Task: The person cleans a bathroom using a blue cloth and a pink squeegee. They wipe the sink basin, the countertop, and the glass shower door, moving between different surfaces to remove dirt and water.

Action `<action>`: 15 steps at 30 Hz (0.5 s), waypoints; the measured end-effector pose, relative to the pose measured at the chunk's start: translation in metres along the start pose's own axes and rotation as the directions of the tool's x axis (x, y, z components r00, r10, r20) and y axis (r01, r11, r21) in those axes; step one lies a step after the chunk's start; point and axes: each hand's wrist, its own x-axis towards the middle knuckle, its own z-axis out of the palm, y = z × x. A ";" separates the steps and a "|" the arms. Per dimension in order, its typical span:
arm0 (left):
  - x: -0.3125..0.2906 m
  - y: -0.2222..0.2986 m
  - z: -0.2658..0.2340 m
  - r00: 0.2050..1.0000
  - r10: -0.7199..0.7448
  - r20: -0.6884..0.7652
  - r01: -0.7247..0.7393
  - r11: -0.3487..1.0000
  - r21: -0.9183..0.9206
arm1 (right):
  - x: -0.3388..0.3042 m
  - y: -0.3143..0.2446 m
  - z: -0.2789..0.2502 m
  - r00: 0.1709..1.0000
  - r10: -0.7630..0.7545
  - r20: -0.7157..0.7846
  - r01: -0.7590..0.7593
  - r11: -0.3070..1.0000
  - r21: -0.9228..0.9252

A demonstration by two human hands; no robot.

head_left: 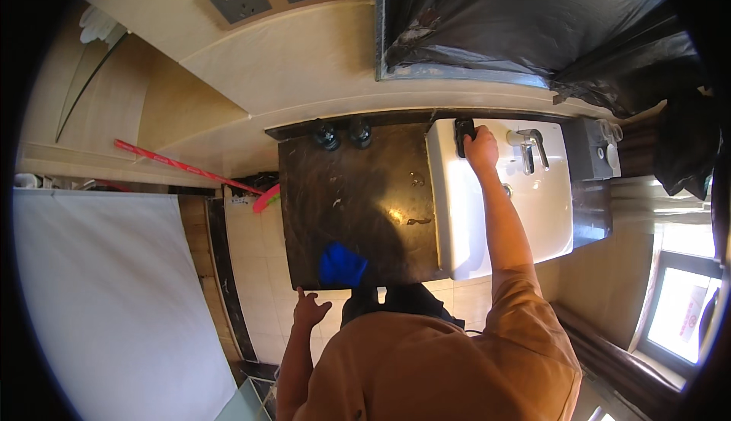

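My right hand (482,149) is closed on a small black oblong object (463,129) at the back left corner of the white sink (449,215); its exact kind does not show. The arm reaches across the basin, left of the chrome faucet (528,149). Down by the front left corner of the dark countertop (358,200), my left hand (311,310) hangs with fingers apart and holds nothing. Just beyond it, a crumpled blue cloth (343,264) lies on the counter near the front edge.
Two dark glass vessels (327,138) stand at the counter's back left. A red-handled broom (194,168) leans at the left. Right of the sink, a grey box (592,149) has cups beside it. Black plastic sheeting (502,17) covers a framed panel on the wall.
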 end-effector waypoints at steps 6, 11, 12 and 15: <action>0.002 -0.004 0.007 0.999 0.032 -0.039 -0.031 0.999 0.006 | -0.020 -0.017 -0.019 0.983 -0.121 -0.141 0.103 0.986 -0.132; -0.002 0.006 0.003 1.000 -0.018 -0.005 0.019 0.999 0.031 | -0.106 -0.082 -0.026 0.762 -0.619 -0.191 0.598 0.785 -0.159; 0.000 0.008 0.002 1.000 -0.013 0.000 0.013 0.999 0.040 | -0.133 -0.082 0.002 0.747 -0.659 -0.087 0.658 0.752 -0.049; -0.003 0.018 -0.001 0.999 -0.042 0.008 0.041 0.998 0.039 | -0.235 -0.105 0.042 0.232 -0.899 0.371 0.948 0.294 0.121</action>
